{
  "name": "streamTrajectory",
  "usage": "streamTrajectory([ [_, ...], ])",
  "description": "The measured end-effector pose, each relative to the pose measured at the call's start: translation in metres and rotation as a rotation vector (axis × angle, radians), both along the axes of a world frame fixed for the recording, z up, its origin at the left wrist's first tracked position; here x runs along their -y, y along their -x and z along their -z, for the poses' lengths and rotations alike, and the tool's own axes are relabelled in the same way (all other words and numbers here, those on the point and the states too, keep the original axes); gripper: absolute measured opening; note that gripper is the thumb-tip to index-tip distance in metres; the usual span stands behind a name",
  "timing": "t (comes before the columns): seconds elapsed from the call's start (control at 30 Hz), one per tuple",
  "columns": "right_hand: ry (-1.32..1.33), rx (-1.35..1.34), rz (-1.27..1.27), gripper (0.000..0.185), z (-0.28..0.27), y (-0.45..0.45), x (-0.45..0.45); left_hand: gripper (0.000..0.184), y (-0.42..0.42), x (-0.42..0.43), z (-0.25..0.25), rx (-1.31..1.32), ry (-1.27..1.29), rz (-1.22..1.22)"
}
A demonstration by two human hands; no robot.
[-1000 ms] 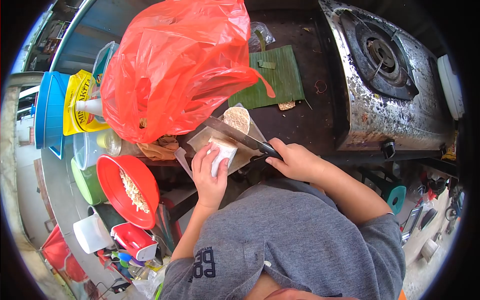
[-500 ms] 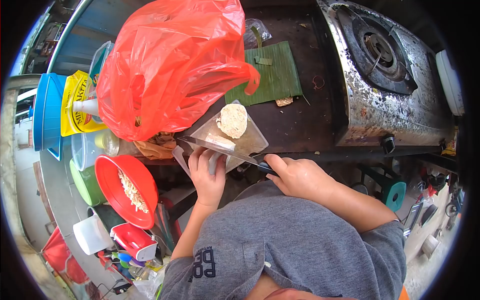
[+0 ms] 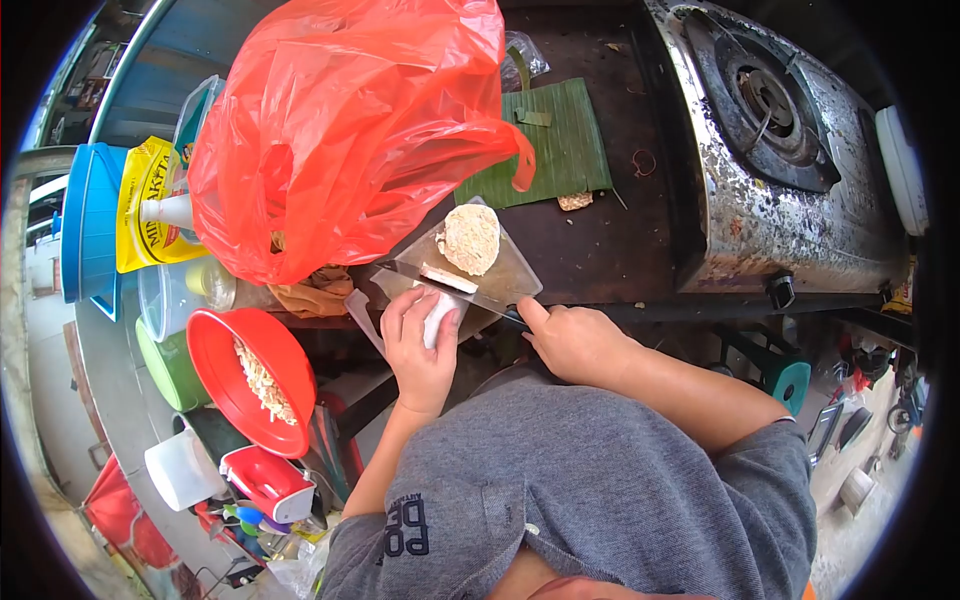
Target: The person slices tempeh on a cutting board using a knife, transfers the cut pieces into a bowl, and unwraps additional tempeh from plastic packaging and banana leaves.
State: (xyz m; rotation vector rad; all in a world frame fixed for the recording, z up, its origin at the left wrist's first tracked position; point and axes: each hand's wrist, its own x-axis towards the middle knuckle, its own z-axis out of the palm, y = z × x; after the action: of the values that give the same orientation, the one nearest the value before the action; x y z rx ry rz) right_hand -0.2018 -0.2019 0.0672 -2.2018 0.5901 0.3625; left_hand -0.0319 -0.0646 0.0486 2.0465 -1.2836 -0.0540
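Note:
My left hand [image 3: 420, 345] is closed round a white-wrapped block [image 3: 440, 318] at the near edge of a cutting board [image 3: 518, 268]. A knife [image 3: 488, 302] is gripped by its black handle in my right hand [image 3: 570, 338]. Its blade lies across the board, between the wrapped block and a thin pale slice [image 3: 449, 278] standing along the blade's far side. Beyond it, a round pale slice [image 3: 470, 240] lies flat on the board. The palm of my right hand is hidden.
A large red plastic bag [image 3: 340, 130] stands behind the board, with a green leaf [image 3: 560, 140] beside it. On the right is a gas stove [image 3: 790, 200]. At the left are a red bowl [image 3: 210, 350] with pale strips, a yellow pouch [image 3: 145, 210] and a blue container [image 3: 88, 225].
The knife has swung down from over the round slice and passed along the block's end. A thin slice now stands apart from the block. My left hand has barely moved.

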Motion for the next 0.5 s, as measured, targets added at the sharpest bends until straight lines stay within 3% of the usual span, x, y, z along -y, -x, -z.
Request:
streamTrajectory([
  [0.33, -0.186, 0.214, 0.099, 0.031, 0.006, 0.005, 0.025, 0.02, -0.002, -0.003, -0.002, 0.011, 0.037, -0.014],
  [0.5, -0.039, 0.256, 0.067, 0.036, -0.026, 0.016, 0.007, 0.021, -0.001, -0.004, 0.001, 0.029, 0.041, -0.034],
])
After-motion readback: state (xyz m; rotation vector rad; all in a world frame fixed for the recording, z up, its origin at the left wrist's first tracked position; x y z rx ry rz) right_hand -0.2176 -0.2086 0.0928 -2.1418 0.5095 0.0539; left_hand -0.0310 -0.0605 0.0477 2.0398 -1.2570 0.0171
